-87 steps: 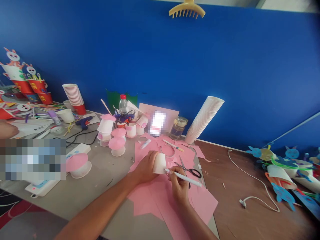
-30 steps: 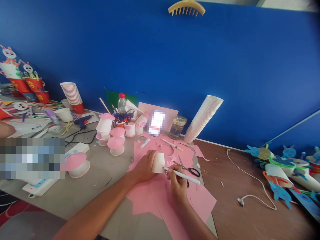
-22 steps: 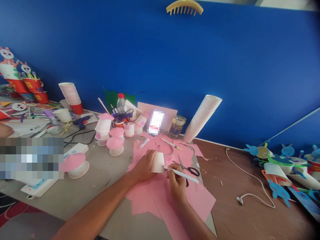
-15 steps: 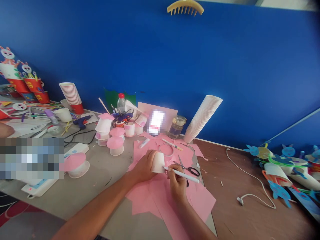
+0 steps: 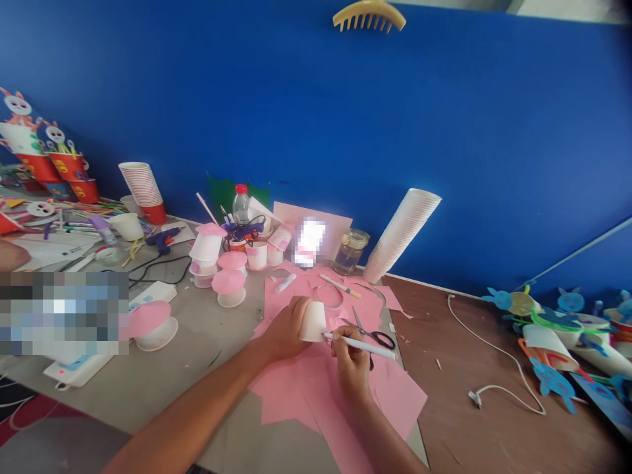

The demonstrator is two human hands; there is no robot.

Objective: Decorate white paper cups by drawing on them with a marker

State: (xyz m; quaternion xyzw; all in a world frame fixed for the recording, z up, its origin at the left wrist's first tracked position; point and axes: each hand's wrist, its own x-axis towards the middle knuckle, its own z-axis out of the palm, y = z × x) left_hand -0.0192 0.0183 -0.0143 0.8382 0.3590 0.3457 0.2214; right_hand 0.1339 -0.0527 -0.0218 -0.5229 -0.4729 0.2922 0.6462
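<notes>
A white paper cup, turned rim down, is gripped from its left side by my left hand. My right hand pinches a white marker pen, its tip at the cup's lower right edge. Whether the tip touches the cup I cannot tell. Under both hands lie sheets of pink paper. Black-handled scissors rest just behind my right hand, partly hidden by it. Farther back on the paper are a roll of tape and another pen.
A tall leaning stack of paper cups and a glass jar stand at the back. Several pink-topped cups are on the left, near a power strip. A white cable lies on the brown table at right.
The view has shifted very slightly. Both hands keep nearly the same place on the cup and the marker pen.
</notes>
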